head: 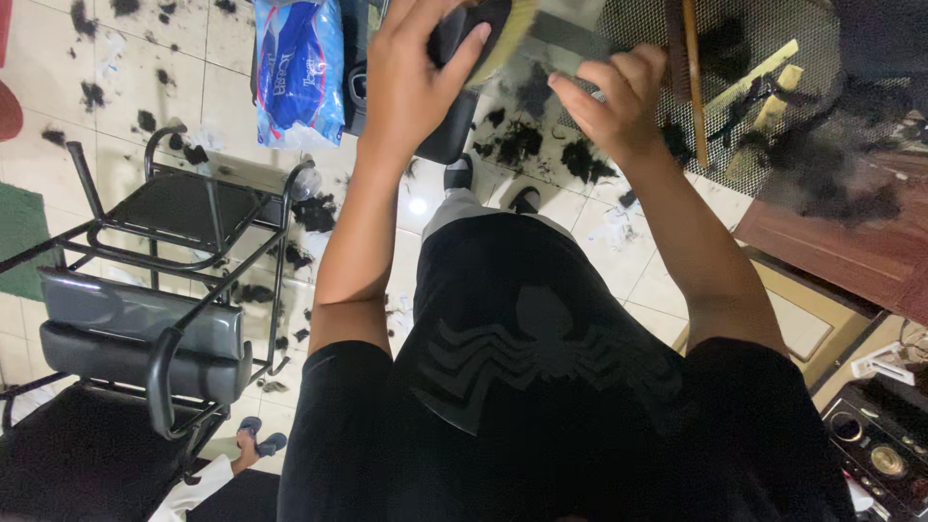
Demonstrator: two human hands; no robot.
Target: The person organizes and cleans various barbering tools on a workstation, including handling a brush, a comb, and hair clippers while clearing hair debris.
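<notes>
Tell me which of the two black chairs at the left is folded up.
The upper chair, beside the blue plastic bag: its flat seat stands open. The lower chair is the folded one, its padded grey cushions tipped together inside the frame.

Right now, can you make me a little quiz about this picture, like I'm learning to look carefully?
1. True or false: the left hand is wrapped around a dark, rounded object with a pale yellowish edge.
2. What lies scattered across the tiled floor? A) black hair clippings B) coins C) leaves
3. Fill in: the black chairs stand on the person's ____ side.

Key
1. True. The right hand is beside it with fingers loosely curled, and it seems to hold nothing.
2. A
3. Left
</notes>
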